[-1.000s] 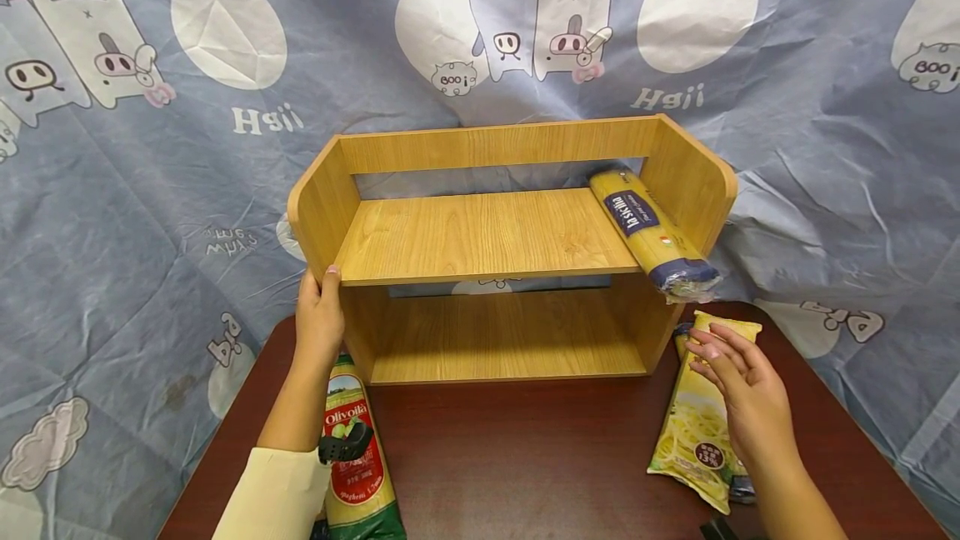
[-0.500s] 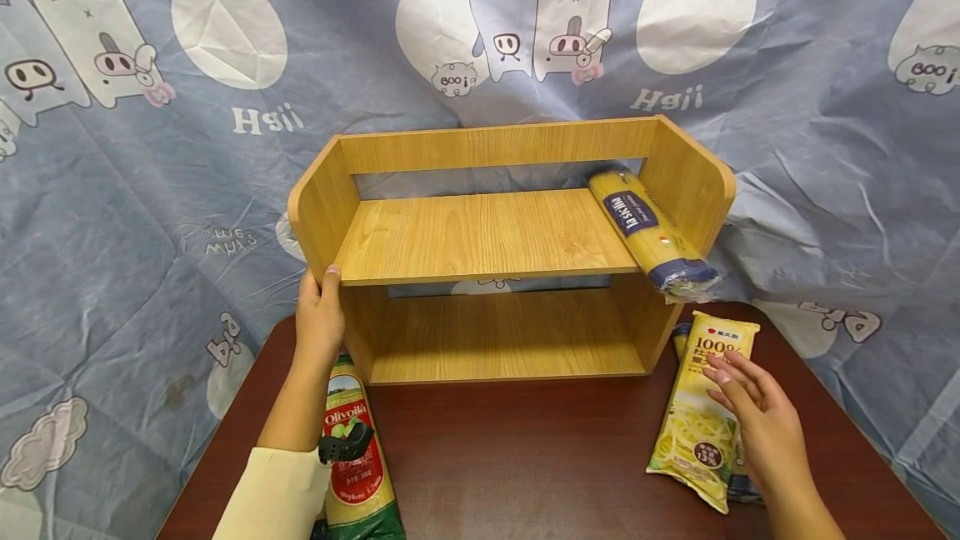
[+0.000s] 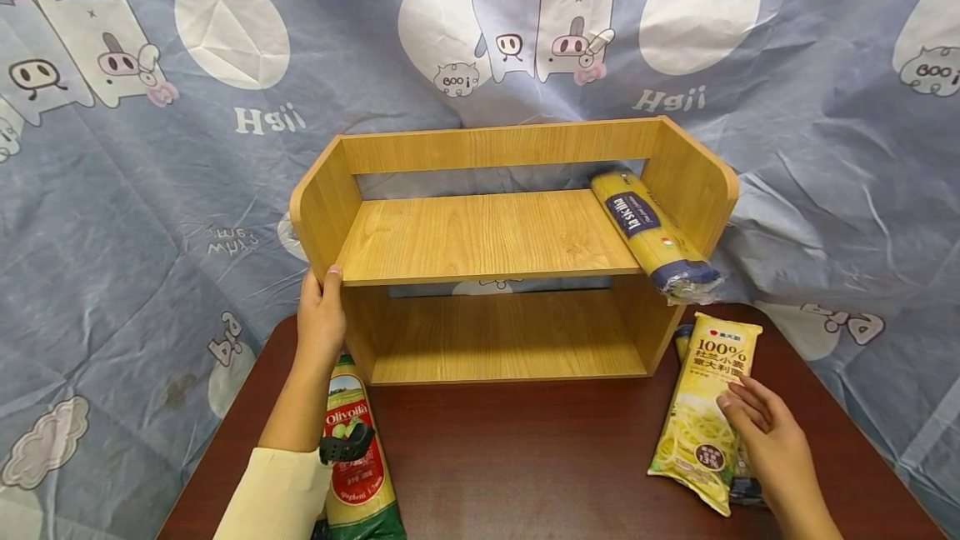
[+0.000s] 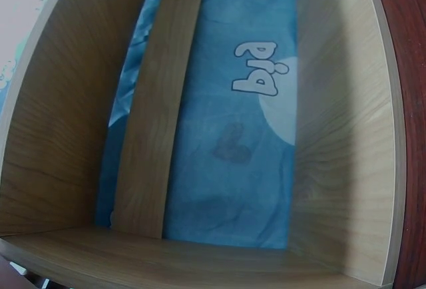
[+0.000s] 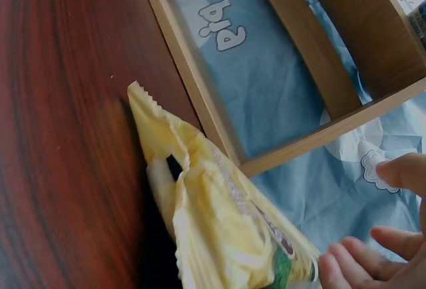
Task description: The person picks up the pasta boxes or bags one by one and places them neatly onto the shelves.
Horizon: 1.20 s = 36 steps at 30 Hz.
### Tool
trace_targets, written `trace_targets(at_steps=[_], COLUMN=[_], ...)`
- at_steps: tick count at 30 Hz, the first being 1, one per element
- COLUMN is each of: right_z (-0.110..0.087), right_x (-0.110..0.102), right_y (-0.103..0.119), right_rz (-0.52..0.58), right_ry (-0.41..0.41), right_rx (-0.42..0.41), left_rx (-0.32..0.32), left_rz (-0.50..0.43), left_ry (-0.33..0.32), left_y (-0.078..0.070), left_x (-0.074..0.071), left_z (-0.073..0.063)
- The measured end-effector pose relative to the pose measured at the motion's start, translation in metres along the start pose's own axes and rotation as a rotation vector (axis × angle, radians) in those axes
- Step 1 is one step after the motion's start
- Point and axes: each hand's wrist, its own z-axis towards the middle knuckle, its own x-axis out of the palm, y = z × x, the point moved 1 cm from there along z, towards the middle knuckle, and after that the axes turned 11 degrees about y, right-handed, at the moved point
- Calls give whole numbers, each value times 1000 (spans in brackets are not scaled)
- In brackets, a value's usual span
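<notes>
My left hand (image 3: pixel 321 319) grips the left side panel of a two-tier wooden shelf (image 3: pixel 480 236), thumb at the front of the upper board. My right hand (image 3: pixel 772 440) is over the right edge of a yellow pasta packet (image 3: pixel 701 423) lying slanted on the table. In the right wrist view its thumb stands apart from the fingers (image 5: pixel 349 262), which are right at the side of the packet. A second packet, mostly hidden, lies beneath the yellow one. On the upper board, against the right panel, lies a blue-labelled spaghetti packet (image 3: pixel 645 227), its front end overhanging the edge.
A red and green spaghetti packet (image 3: pixel 356 461) lies on the dark table (image 3: pixel 517 457) at the left, partly behind my left forearm. A printed blue cloth (image 3: pixel 480 40) hangs behind the shelf. The lower board (image 3: pixel 510 340) sits close above the table.
My right hand has moved down and slightly right along the yellow pasta packet, uncovering its printed top. My left hand keeps its grip on the shelf.
</notes>
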Motion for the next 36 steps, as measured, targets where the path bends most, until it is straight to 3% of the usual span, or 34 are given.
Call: trace_targets(at_steps=[3,8,16,22,30,36], right_z=[2,8,13,17,22,23], right_x=[-3,-8,-11,-11,-14,-16], right_y=[-1,-1,-6,-8,-6,-4], right_rz=[-108,-188,-384,-521,-593,-596], right_ry=[30,110,109,158,206,317], right_rx=[87,164,159,162,161,241], left_rx=[-9,-15,1,-9,-14,-6], left_rz=[6,-3,-1,8,12,11], left_ry=[0,-2,-4,-18,-19,-26], left_y=[2,4,2,1,2,2], left_x=[-1,-1,0,1,0,0], left_z=[1,3,1,0,0,1])
